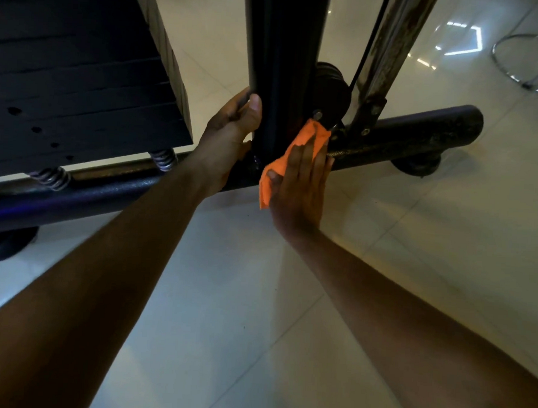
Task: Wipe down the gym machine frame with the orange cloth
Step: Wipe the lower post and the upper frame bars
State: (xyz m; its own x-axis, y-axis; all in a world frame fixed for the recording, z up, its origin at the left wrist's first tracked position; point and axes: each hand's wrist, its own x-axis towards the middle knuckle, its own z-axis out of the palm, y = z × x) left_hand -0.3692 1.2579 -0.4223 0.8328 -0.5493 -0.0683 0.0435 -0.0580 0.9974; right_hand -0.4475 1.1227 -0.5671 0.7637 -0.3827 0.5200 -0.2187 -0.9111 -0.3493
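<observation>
While the left hand (234, 121) grips the black upright post (281, 64), the right hand (299, 186) presses the orange cloth (299, 143) flat-fingered at the post's foot.
Soft, light, it looks apt to bunch; palm pressure should suit the rigid base bar (405, 136).

We see a bright orange cloth (291, 149) against the black, speckled base bar (405, 133), a black upright post (281, 64), and glossy cream-white floor tiles (287, 298).

No words, brands or numbers could be read anywhere. The dark weight stack (65, 77) perhaps bore markings, but dimness hid them.
</observation>
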